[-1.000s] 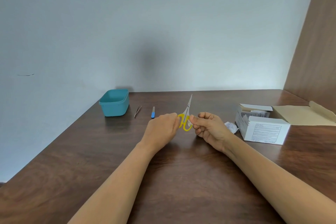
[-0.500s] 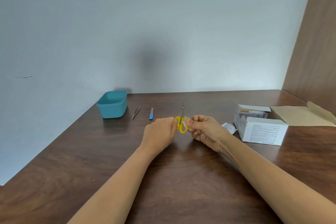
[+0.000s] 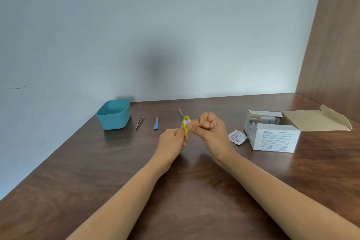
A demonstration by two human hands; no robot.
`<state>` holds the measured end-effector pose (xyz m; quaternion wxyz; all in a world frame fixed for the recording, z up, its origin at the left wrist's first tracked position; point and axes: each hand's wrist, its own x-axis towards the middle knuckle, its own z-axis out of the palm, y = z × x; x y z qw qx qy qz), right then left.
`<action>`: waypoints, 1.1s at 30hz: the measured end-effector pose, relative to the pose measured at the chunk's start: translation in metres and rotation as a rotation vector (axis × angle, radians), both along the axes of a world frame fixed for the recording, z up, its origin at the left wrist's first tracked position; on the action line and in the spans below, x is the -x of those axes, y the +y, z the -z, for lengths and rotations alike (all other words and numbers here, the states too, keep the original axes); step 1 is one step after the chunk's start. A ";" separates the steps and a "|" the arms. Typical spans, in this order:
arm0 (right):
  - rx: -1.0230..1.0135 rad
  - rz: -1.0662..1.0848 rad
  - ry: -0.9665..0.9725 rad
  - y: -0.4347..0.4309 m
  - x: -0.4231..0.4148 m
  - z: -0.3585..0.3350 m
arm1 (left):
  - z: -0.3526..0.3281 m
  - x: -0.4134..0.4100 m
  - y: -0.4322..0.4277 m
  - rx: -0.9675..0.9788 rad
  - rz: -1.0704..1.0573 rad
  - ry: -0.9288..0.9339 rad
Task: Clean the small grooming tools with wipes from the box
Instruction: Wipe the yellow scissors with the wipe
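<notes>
Head view: left hand grips the yellow scissors between both hands; right hand pinches a wipe onto a handle loop.
The step likely goes best with the scissors held steady, blades pointing away, and the wipe worked round each loop. Tweezers and file lie beyond the left hand; the box sits right of the right hand.

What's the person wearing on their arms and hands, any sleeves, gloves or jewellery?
Nothing visible. The left hand and right hand are ungloved, with no sleeves, watch, bracelet or rings in view up to the frame's edge.
</notes>
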<state>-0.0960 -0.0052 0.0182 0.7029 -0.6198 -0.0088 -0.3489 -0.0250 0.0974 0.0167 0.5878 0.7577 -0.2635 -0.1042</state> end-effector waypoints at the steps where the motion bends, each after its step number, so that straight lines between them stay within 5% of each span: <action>1: 0.030 0.019 -0.017 0.000 0.000 -0.001 | -0.001 0.002 0.000 0.005 0.023 0.021; 7: 0.278 0.220 -0.029 0.001 0.002 -0.002 | -0.008 0.006 0.004 -0.080 0.089 0.001; 14: 0.553 0.277 -0.003 0.002 0.005 -0.002 | -0.010 -0.002 0.008 0.111 -0.079 0.083; 22: 0.757 0.361 0.090 -0.003 0.000 0.002 | -0.001 -0.009 0.006 -0.021 -0.105 -0.368; 33: 0.008 0.351 0.016 -0.026 -0.006 0.008 | 0.004 -0.019 0.008 -0.067 -0.174 -0.409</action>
